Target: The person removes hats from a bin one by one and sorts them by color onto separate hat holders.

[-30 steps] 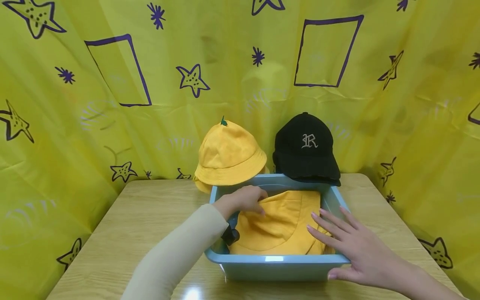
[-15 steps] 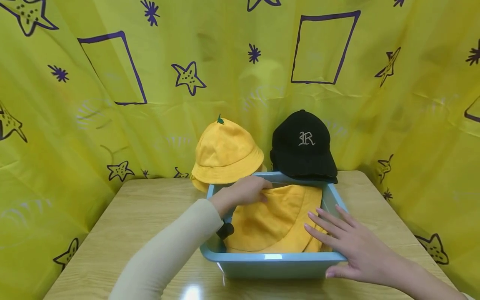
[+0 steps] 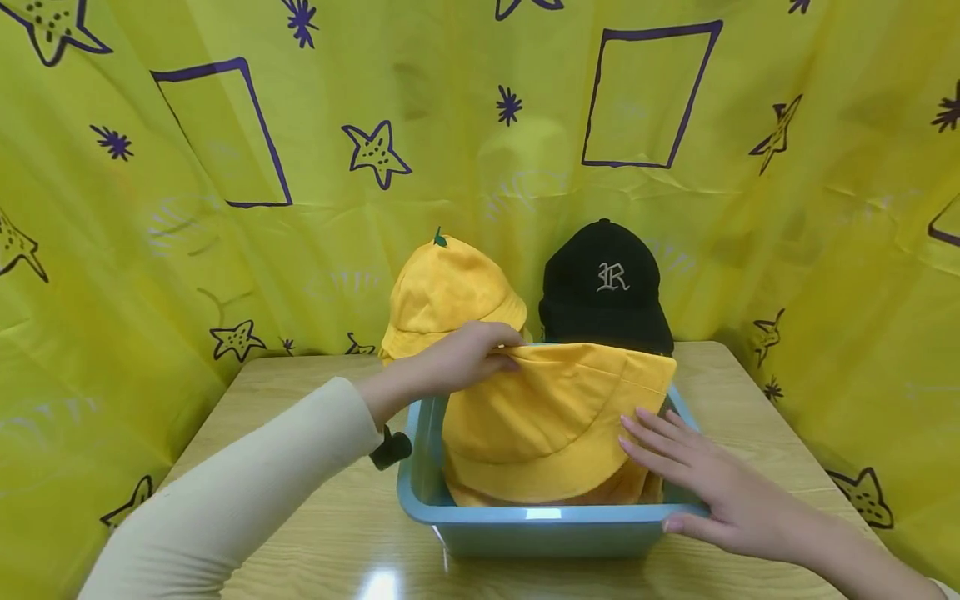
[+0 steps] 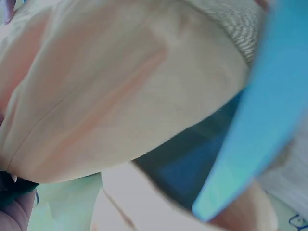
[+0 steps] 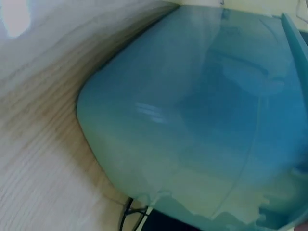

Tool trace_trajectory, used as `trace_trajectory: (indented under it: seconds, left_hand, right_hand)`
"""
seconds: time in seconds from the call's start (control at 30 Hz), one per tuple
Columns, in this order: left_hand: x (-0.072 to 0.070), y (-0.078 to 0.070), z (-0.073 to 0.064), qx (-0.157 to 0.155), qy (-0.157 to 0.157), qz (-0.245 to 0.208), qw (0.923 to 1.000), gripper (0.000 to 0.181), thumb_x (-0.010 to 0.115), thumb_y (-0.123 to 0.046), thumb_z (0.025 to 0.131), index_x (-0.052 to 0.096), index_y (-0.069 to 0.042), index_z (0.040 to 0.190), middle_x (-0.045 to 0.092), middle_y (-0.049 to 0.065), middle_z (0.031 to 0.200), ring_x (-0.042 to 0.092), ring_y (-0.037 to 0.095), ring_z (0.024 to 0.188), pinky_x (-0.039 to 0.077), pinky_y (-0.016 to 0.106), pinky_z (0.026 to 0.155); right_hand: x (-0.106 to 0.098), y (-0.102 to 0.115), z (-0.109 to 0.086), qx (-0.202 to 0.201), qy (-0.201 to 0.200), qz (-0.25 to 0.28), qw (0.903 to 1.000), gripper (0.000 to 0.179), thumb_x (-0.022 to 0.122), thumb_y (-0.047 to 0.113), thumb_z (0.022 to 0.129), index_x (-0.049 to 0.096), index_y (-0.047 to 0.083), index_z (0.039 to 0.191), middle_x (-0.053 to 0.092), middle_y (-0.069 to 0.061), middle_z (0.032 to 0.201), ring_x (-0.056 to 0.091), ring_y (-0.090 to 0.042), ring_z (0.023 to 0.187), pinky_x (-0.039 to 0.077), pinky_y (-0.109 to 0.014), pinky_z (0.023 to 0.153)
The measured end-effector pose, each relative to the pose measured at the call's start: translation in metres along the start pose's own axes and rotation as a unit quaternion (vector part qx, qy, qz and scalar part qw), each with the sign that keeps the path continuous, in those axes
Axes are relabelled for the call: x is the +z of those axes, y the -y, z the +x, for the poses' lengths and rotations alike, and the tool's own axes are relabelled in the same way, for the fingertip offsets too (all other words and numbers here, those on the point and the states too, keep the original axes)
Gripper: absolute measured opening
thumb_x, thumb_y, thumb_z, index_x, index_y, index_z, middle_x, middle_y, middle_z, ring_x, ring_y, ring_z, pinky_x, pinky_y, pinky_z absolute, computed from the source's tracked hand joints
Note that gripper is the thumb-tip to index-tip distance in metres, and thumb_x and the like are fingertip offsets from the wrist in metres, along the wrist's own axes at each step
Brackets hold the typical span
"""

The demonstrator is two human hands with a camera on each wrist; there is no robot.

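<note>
In the head view, a yellow bucket hat (image 3: 555,417) stands partly out of a light blue bin (image 3: 555,537), its brim toward me. My left hand (image 3: 457,358) pinches the hat's upper left edge between thumb and fingers. Hat fabric (image 4: 120,96) fills much of the left wrist view, with a dark green bit (image 4: 14,190) beside the fingers. At the bin's right rim is my right hand (image 3: 697,471), fingers spread and fairly straight, fingertips overlapping the hat's brim. Below the brim, more yellow cloth (image 3: 637,487) shows inside the bin.
Behind the bin sit another yellow bucket hat (image 3: 450,287) with a green leaf on top and a black cap (image 3: 603,287) with a letter R. The bin's outer wall (image 5: 192,110) fills the right wrist view. A wooden table (image 3: 300,433) bears everything; a yellow patterned curtain (image 3: 450,83) hangs behind.
My left hand has risen and moved left, pulling the yellow hat up from inside the bin until its top edge covers the far rim. My right hand stays by the right rim.
</note>
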State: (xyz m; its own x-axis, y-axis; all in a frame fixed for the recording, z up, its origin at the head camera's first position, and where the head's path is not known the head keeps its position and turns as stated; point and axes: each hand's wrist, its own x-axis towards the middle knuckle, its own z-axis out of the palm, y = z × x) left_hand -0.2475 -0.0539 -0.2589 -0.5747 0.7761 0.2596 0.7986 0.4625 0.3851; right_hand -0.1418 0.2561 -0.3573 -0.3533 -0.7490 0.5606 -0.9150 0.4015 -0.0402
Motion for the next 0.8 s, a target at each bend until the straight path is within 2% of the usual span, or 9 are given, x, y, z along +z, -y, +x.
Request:
trace_trajectory:
  seconds: [0.13,0.27,0.37,0.47,0.57,0.63,0.7,0.77,0.8]
  left_hand:
    - [-0.017,-0.004,-0.005,-0.003,-0.044,0.0,0.999,0.006,0.068,-0.008,0.085,0.065,-0.004,0.088,0.065,0.003,0.086,0.056,0.013,0.078,0.047,0.023,0.074]
    - [-0.031,-0.011,-0.005,-0.033,-0.067,-0.025,0.9969,0.006,0.067,-0.008,0.086,0.063,-0.004,0.088,0.064,0.003,0.087,0.055,0.014,0.082,0.047,0.024,0.075]
    - [-0.038,-0.015,-0.003,-0.064,-0.076,-0.058,0.9933,0.005,0.065,-0.009,0.088,0.062,-0.005,0.089,0.061,0.002,0.084,0.051,0.013,0.078,0.044,0.022,0.07]
    - [-0.041,-0.018,-0.002,-0.094,-0.08,-0.091,0.9882,0.005,0.064,-0.011,0.09,0.063,-0.006,0.091,0.059,0.002,0.083,0.049,0.012,0.074,0.041,0.022,0.066]
    - [-0.041,-0.02,-0.003,-0.118,-0.081,-0.123,0.9821,0.006,0.063,-0.011,0.091,0.064,-0.006,0.093,0.06,0.003,0.084,0.05,0.012,0.073,0.042,0.022,0.066]
    - [-0.04,-0.021,-0.003,-0.128,-0.084,-0.132,0.9793,0.008,0.063,-0.011,0.09,0.065,-0.006,0.095,0.062,0.003,0.088,0.052,0.012,0.076,0.043,0.022,0.068]
    - [-0.038,-0.021,-0.003,-0.132,-0.092,-0.136,0.9777,0.009,0.064,-0.011,0.09,0.066,-0.005,0.097,0.064,0.004,0.089,0.052,0.011,0.076,0.044,0.022,0.068]
    - [-0.036,-0.021,-0.003,-0.132,-0.101,-0.135,0.9769,0.009,0.064,-0.012,0.09,0.066,-0.005,0.096,0.064,0.005,0.088,0.051,0.011,0.073,0.043,0.021,0.067]
    - [-0.035,-0.021,-0.003,-0.131,-0.104,-0.138,0.9762,0.009,0.064,-0.011,0.09,0.066,-0.004,0.095,0.063,0.005,0.088,0.05,0.011,0.07,0.042,0.021,0.066]
  right_hand:
    - [-0.007,-0.005,0.017,-0.053,-0.067,0.017,0.9962,0.05,0.045,0.031,0.1,0.051,-0.01,0.129,0.043,-0.023,0.141,0.026,-0.029,0.141,0.014,-0.031,0.117]
    - [-0.014,-0.01,0.043,-0.121,-0.135,-0.044,0.9824,0.038,0.045,0.02,0.101,0.056,-0.006,0.127,0.05,-0.023,0.136,0.034,-0.03,0.137,0.022,-0.039,0.115]
    - [-0.022,-0.012,0.057,-0.139,-0.146,-0.117,0.9725,0.035,0.042,0.018,0.102,0.056,0.0,0.13,0.05,-0.019,0.137,0.036,-0.027,0.137,0.022,-0.045,0.115]
    - [-0.03,-0.011,0.067,-0.16,-0.151,-0.204,0.9539,0.035,0.04,0.018,0.102,0.056,0.004,0.13,0.053,-0.016,0.136,0.04,-0.026,0.134,0.024,-0.049,0.113]
    - [-0.032,-0.01,0.078,-0.209,-0.173,-0.263,0.9259,0.031,0.042,0.005,0.1,0.061,0.001,0.123,0.062,-0.015,0.123,0.057,-0.028,0.118,0.038,-0.048,0.104]
    - [-0.03,-0.008,0.086,-0.255,-0.191,-0.276,0.9067,0.027,0.044,-0.002,0.097,0.066,-0.002,0.112,0.07,-0.014,0.106,0.067,-0.027,0.095,0.051,-0.043,0.088]
    - [-0.027,-0.006,0.094,-0.3,-0.206,-0.279,0.8885,0.029,0.04,-0.006,0.096,0.069,-0.003,0.097,0.072,-0.012,0.087,0.067,-0.024,0.072,0.056,-0.038,0.068]
    - [-0.027,-0.006,0.1,-0.327,-0.22,-0.273,0.8778,0.029,0.042,-0.005,0.095,0.068,-0.001,0.084,0.07,-0.01,0.074,0.064,-0.022,0.059,0.053,-0.035,0.052]
    - [-0.028,-0.006,0.101,-0.334,-0.219,-0.267,0.8771,0.03,0.042,-0.004,0.095,0.067,0.0,0.08,0.069,-0.01,0.071,0.063,-0.022,0.056,0.052,-0.034,0.049]
